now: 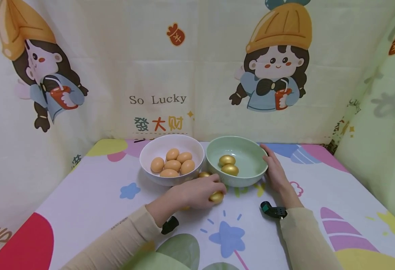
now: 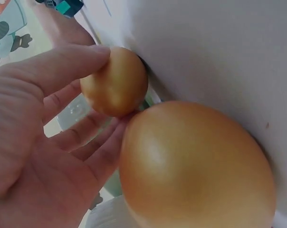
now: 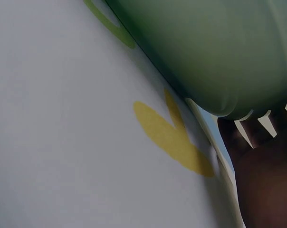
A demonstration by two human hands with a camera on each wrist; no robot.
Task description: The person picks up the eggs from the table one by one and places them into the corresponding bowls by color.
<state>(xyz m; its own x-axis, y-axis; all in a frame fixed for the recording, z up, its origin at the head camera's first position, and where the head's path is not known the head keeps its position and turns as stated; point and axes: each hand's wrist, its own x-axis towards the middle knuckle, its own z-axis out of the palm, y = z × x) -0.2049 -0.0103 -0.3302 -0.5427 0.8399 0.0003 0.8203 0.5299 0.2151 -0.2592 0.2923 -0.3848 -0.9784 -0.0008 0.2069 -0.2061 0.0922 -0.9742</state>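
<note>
My left hand [image 1: 200, 191] pinches a golden egg [image 1: 216, 197] at the table, thumb on one side and fingers on the other. Close beside the palm, a second golden egg [image 2: 196, 166] looms large in the left wrist view; the wrist mostly covers it from above. Behind the knuckles, part of another golden egg [image 1: 204, 174] shows between the two bowls. My right hand [image 1: 276, 170] grips the right side of a green bowl [image 1: 251, 150], thumb at the rim and fingers along the outer wall. Two golden eggs [image 1: 230, 170] lie inside this bowl.
A white bowl [image 1: 171, 181] with several brown eggs [image 1: 172, 165] stands immediately left of the green one. The table wears a patterned cloth [image 1: 92, 202]. A printed curtain [image 1: 214, 75] hangs behind it and along both sides.
</note>
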